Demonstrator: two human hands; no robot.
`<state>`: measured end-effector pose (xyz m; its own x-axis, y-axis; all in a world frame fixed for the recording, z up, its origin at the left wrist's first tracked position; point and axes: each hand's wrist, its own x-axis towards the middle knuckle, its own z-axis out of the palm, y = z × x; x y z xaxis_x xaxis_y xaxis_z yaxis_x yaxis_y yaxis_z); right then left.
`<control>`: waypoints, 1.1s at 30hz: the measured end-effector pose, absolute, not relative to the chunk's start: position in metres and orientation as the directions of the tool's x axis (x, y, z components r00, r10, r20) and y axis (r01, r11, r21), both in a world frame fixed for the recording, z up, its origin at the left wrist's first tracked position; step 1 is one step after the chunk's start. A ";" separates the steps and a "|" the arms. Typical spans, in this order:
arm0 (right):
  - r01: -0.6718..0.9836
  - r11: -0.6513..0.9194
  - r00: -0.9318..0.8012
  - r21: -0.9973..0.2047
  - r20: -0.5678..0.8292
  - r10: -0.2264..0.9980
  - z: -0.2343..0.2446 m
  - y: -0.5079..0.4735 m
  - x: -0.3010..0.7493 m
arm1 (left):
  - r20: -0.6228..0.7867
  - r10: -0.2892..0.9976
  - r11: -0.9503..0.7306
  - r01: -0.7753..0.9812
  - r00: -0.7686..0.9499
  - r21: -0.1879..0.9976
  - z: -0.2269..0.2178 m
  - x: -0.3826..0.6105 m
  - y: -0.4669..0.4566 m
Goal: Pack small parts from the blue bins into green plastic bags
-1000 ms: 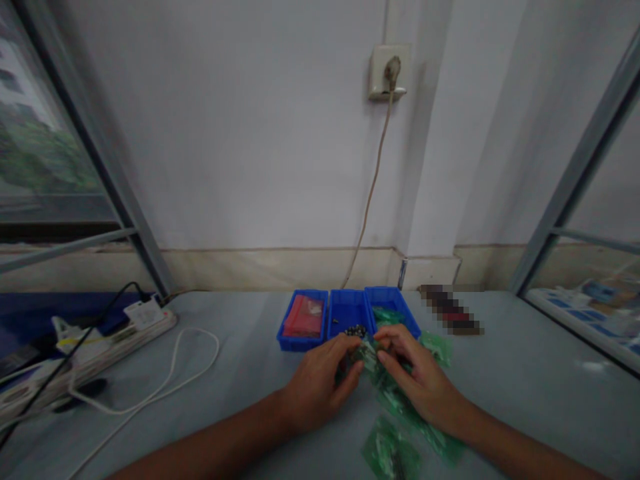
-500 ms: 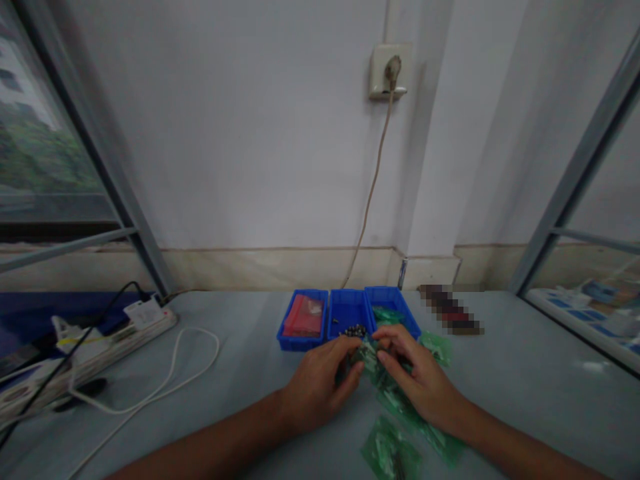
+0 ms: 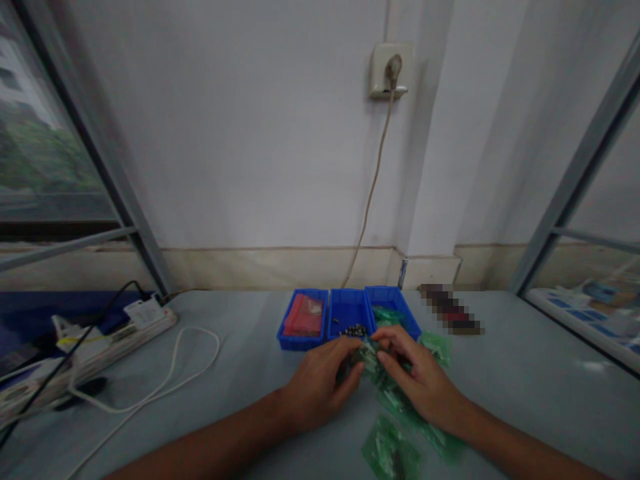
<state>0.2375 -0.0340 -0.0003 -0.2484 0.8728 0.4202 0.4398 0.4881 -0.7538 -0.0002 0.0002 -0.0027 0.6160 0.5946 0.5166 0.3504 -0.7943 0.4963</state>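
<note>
Between my two hands is a green plastic bag (image 3: 370, 355), its contents too blurred to name. My left hand (image 3: 323, 380) pinches its left side with thumb and fingers. My right hand (image 3: 417, 377) grips the other side, fingertips close to the left ones. More green bags (image 3: 400, 400) lie on the table under and beside my right hand, and a separate green bag (image 3: 390, 450) lies nearer to me. Just beyond my hands, a middle blue bin (image 3: 349, 307) holds small dark and shiny metal pieces (image 3: 355, 330).
A left blue bin (image 3: 293, 343) contains red bags (image 3: 304, 316); a right blue bin (image 3: 410, 320) contains green bags (image 3: 389, 316). On the left lie a power strip (image 3: 120, 343) and a looped white cable (image 3: 173, 373). A pixelated object (image 3: 453, 310) lies at the back right.
</note>
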 end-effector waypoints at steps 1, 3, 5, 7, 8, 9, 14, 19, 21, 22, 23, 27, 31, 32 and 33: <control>0.441 0.488 -0.251 -0.753 0.419 0.873 0.000 -0.034 0.237 | 0.511 0.595 -0.793 0.351 0.620 0.498 -0.003 0.000 0.000; 0.438 0.485 -0.256 -0.757 0.412 0.875 0.000 -0.033 0.237 | 0.503 0.593 -0.793 0.348 0.629 0.500 -0.003 0.000 0.000; 0.435 0.476 -0.262 -0.764 0.399 0.879 0.001 -0.032 0.237 | 0.500 0.586 -0.797 0.344 0.637 0.496 -0.002 0.001 -0.001; 0.438 0.471 -0.272 -0.766 0.386 0.881 0.001 -0.031 0.237 | 0.499 0.579 -0.802 0.339 0.645 0.492 -0.001 0.001 -0.001; 0.439 0.471 -0.280 -0.765 0.381 0.881 0.002 -0.031 0.237 | 0.495 0.575 -0.803 0.336 0.651 0.492 -0.001 0.001 -0.001; 0.440 0.473 -0.291 -0.763 0.378 0.879 0.002 -0.031 0.237 | 0.491 0.571 -0.805 0.332 0.658 0.492 0.000 0.001 0.000; 0.436 0.479 -0.335 -0.762 0.356 0.872 0.007 -0.033 0.237 | 0.474 0.554 -0.814 0.327 0.685 0.479 0.000 0.000 0.000; 0.435 0.468 -0.343 -0.769 0.339 0.876 0.009 -0.034 0.237 | 0.480 0.545 -0.821 0.319 0.688 0.474 -0.001 0.001 0.000; 0.435 0.468 -0.344 -0.769 0.338 0.876 0.008 -0.033 0.236 | 0.483 0.546 -0.820 0.319 0.684 0.475 -0.001 0.001 0.000; 0.435 0.468 -0.342 -0.769 0.339 0.876 0.007 -0.033 0.236 | 0.485 0.548 -0.820 0.320 0.681 0.475 -0.001 0.001 0.000; 0.435 0.469 -0.339 -0.768 0.343 0.876 0.006 -0.032 0.237 | 0.486 0.549 -0.819 0.321 0.680 0.476 -0.001 0.001 0.000; 0.436 0.476 -0.326 -0.764 0.359 0.875 0.004 -0.033 0.237 | 0.486 0.556 -0.816 0.329 0.674 0.475 -0.001 0.001 0.000; 0.431 0.480 -0.327 -0.764 0.363 0.873 0.004 -0.034 0.237 | 0.493 0.555 -0.817 0.326 0.670 0.475 0.000 0.001 0.000; 0.430 0.481 -0.325 -0.764 0.366 0.872 0.005 -0.034 0.236 | 0.496 0.554 -0.817 0.323 0.669 0.477 0.000 0.001 0.000; 0.428 0.482 -0.323 -0.765 0.368 0.872 0.005 -0.034 0.236 | 0.497 0.553 -0.818 0.320 0.669 0.478 0.000 0.001 0.000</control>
<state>0.2361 -0.0339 0.0048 -0.3231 0.8718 0.3684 0.4283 0.4818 -0.7645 0.0009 -0.0003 0.0005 0.6688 0.5526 0.4973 0.3202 -0.8178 0.4782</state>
